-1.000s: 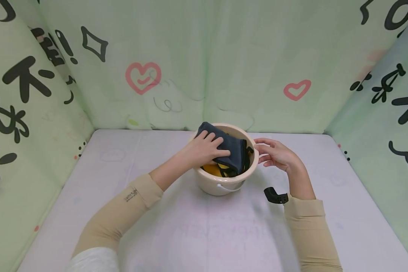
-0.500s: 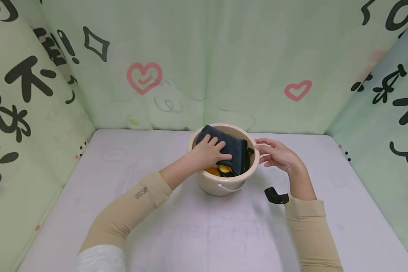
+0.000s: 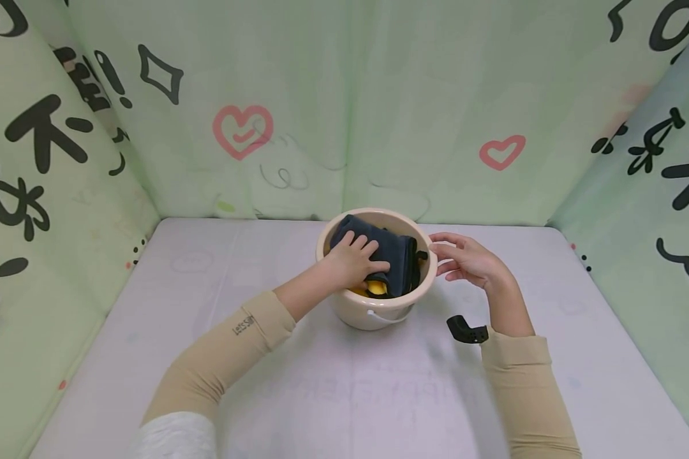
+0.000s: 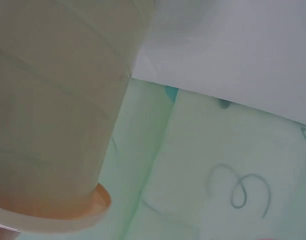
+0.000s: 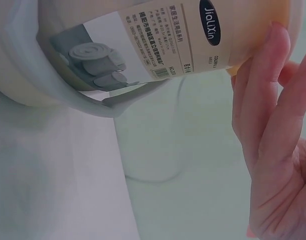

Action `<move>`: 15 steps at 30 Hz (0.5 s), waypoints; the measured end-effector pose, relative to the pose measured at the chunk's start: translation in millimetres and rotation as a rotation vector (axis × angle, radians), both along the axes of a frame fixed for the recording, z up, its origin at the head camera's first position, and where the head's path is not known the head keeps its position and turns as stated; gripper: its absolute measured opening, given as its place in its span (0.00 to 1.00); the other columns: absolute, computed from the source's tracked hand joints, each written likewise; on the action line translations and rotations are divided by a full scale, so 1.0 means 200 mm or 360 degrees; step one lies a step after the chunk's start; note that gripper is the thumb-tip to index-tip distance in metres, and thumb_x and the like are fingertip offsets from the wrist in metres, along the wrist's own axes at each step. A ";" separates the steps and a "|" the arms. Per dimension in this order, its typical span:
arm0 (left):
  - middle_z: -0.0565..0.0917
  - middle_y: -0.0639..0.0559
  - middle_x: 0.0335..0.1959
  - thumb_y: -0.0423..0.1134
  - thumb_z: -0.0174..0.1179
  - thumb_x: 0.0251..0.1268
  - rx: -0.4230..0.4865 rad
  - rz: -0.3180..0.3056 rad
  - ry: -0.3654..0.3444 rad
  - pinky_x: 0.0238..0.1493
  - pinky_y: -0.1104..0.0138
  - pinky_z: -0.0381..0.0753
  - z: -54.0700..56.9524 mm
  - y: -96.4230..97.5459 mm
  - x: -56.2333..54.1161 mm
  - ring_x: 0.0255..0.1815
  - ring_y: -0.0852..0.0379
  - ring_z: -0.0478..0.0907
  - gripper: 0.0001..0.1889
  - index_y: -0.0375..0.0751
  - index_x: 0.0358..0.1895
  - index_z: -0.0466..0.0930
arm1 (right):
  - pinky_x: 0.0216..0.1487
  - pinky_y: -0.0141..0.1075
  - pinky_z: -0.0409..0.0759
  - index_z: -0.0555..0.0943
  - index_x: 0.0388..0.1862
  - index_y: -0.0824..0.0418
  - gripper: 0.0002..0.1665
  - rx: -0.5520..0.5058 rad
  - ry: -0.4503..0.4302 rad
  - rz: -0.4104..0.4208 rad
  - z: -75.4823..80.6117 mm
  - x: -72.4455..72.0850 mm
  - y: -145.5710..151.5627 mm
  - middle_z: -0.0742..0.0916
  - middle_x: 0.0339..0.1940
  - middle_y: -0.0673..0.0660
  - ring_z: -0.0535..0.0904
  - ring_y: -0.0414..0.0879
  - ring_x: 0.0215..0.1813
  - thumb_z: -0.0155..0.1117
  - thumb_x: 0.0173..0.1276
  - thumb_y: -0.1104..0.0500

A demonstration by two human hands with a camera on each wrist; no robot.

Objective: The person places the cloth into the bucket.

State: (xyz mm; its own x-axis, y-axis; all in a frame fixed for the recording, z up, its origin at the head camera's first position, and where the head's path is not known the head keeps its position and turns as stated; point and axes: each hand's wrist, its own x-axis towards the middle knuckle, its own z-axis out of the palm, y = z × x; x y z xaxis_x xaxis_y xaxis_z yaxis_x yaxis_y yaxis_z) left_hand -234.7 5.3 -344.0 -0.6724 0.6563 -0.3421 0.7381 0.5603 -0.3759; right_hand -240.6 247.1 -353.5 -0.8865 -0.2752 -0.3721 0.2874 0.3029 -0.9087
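Note:
A cream plastic bucket (image 3: pixel 353 312) stands near the table's back edge. Folded navy cloth (image 3: pixel 399 252) fills much of its mouth, with a yellow and black item (image 3: pixel 377 288) showing below. My left hand (image 3: pixel 349 262) presses on the cloth with its fingers spread. At the bucket's right side, my right hand (image 3: pixel 472 262) touches the rim with loosely bent fingers. The right wrist view shows those fingers, nearly straight, against the bucket's outside beside a printed label (image 5: pixel 143 47). Only the bucket and a sliver of the hand appear in the left wrist view.
The bucket's pale handle (image 3: pixel 387 320) hangs down at the front. A pale lilac cover lies over the table (image 3: pixel 344 389). Green printed curtains (image 3: pixel 425 95) enclose the back and sides. A black camera mount (image 3: pixel 466 330) juts from the right wrist.
My left hand has moved slightly right and down, pushing the navy cloth lower into the bucket. Less of the yellow item shows. The right hand has stayed at the rim.

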 end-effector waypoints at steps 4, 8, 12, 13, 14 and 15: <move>0.57 0.48 0.65 0.58 0.47 0.65 0.0141 0.0041 -0.0154 0.66 0.53 0.51 0.02 -0.02 -0.01 0.66 0.48 0.53 0.28 0.67 0.67 0.54 | 0.25 0.28 0.78 0.61 0.64 0.66 0.31 0.0018 0.0004 0.0022 0.00 -0.01 0.00 0.83 0.27 0.50 0.81 0.40 0.26 0.55 0.68 0.53; 0.58 0.51 0.65 0.57 0.51 0.63 0.0308 0.0107 -0.0384 0.67 0.53 0.48 0.05 -0.06 -0.03 0.66 0.49 0.51 0.27 0.66 0.65 0.57 | 0.26 0.29 0.79 0.61 0.65 0.66 0.32 0.0071 0.0020 0.0065 0.02 -0.02 0.00 0.83 0.28 0.51 0.82 0.41 0.26 0.55 0.68 0.53; 0.62 0.53 0.60 0.54 0.56 0.59 0.0562 0.0122 -0.0655 0.65 0.56 0.51 0.09 -0.13 -0.06 0.63 0.52 0.56 0.28 0.63 0.63 0.59 | 0.30 0.33 0.81 0.63 0.63 0.67 0.30 0.0235 0.0114 0.0151 0.05 -0.03 0.01 0.83 0.31 0.53 0.83 0.47 0.31 0.55 0.68 0.54; 0.63 0.53 0.60 0.53 0.56 0.59 0.0665 0.0114 -0.0739 0.65 0.57 0.53 0.11 -0.15 -0.07 0.62 0.53 0.57 0.28 0.61 0.63 0.60 | 0.32 0.35 0.81 0.64 0.63 0.67 0.29 0.0291 0.0147 0.0187 0.06 -0.03 0.00 0.84 0.32 0.54 0.83 0.49 0.33 0.55 0.68 0.54; 0.64 0.52 0.60 0.51 0.57 0.59 0.0790 0.0102 -0.0830 0.65 0.57 0.54 0.12 -0.18 -0.08 0.62 0.53 0.58 0.29 0.57 0.63 0.60 | 0.33 0.36 0.81 0.64 0.62 0.67 0.29 0.0362 0.0186 0.0231 0.08 -0.03 0.00 0.84 0.35 0.56 0.83 0.50 0.34 0.55 0.67 0.54; 0.65 0.50 0.60 0.49 0.58 0.59 0.0918 0.0088 -0.0917 0.65 0.58 0.55 0.14 -0.21 -0.09 0.62 0.52 0.58 0.29 0.53 0.64 0.60 | 0.35 0.37 0.81 0.65 0.62 0.67 0.29 0.0444 0.0228 0.0270 0.10 -0.03 0.00 0.84 0.37 0.58 0.83 0.52 0.36 0.55 0.67 0.54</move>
